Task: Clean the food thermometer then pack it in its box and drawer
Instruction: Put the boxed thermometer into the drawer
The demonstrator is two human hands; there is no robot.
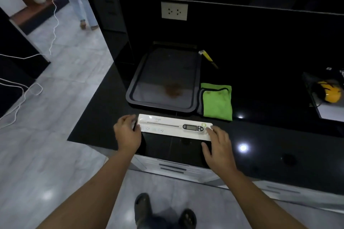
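Observation:
A long white thermometer box (pixel 167 132) lies flat on the black counter near its front edge, with a picture of the thermometer printed on top. My left hand (pixel 127 132) grips the box's left end, fingers curled over it. At the right end my right hand (pixel 217 147) rests with its fingertips on the corner and the thumb spread below. A folded green cloth (pixel 216 103) sits just behind the box on the right. White drawer fronts (pixel 173 168) show below the counter edge. The thermometer itself is not visible.
A dark tray (pixel 134 87) with a brown stain stands behind the box. A yellow-handled tool (pixel 208 58) lies further back, and a yellow item (pixel 328 93) sits at the right. A wall socket (pixel 174 10) is above. White cables trail on the floor at left, where another person's legs stand.

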